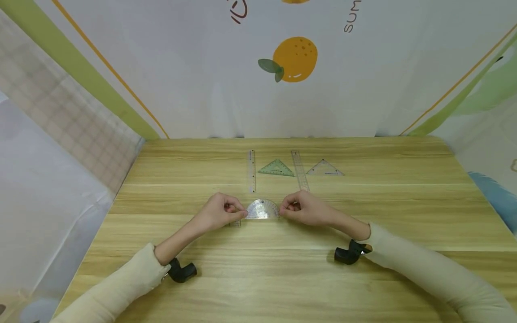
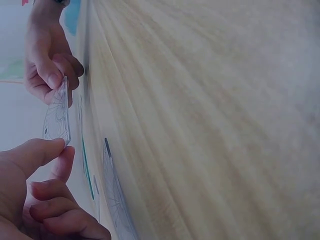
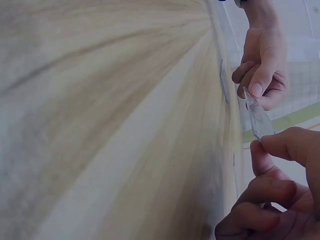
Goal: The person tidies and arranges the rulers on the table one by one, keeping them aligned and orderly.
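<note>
A clear half-round protractor (image 1: 262,209) is held level between two hands, its straight edge toward the person. The left hand (image 1: 220,211) pinches its left corner between thumb and forefinger; the right hand (image 1: 304,208) pinches the right corner the same way. Both wrist views show the protractor (image 2: 58,116) (image 3: 258,117) raised off the wooden surface. Partly hidden under the left hand lies another clear piece (image 1: 236,223) with markings, and in the left wrist view a clear marked piece (image 2: 116,200) lies on the table below that hand.
Beyond the hands lie a clear ruler (image 1: 251,171), a green set square (image 1: 277,168), a second clear ruler (image 1: 300,169) and a clear set square (image 1: 325,168). The wooden table (image 1: 266,278) meets a printed cloth (image 1: 202,98) at its far edge.
</note>
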The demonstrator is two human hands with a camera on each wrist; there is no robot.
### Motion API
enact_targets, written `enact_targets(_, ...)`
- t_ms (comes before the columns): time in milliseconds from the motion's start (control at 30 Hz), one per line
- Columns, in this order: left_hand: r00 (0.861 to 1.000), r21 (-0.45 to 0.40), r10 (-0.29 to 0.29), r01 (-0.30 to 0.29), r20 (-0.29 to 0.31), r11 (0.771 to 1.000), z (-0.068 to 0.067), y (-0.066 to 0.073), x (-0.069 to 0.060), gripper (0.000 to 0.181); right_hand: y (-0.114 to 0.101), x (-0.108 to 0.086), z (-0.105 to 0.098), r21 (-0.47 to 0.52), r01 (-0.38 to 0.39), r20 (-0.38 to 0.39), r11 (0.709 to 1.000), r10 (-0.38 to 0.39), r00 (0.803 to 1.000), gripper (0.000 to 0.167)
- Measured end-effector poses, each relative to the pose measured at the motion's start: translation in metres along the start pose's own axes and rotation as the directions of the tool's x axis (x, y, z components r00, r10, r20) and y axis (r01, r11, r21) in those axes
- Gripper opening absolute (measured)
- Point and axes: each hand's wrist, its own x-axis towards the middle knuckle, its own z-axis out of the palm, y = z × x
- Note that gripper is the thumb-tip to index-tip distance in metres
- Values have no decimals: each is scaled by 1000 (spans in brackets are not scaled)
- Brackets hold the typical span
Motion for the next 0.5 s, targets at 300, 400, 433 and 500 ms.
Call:
enact_targets(300,1000,34,16,-16,-4,999,2,-1,-1,7,0,-1,3,28,-10,-5,1000,10,1000,7)
enact_targets(400,1000,50,31,-30,-4,998,2,-2,-1,7,-1,-2,5,25,-19,-13,1000,19,1000,7)
enact_targets(433,999,50,32,-32,-4,998,3,-2,-1,7,-2,-2,5,20,-14,-17,1000,14,1000,8)
enact_targets(500,1000,50,29,-28,-5,998,3,-1,-2,7,-3,-3,6,13,-16,-21,1000,17,1000,8)
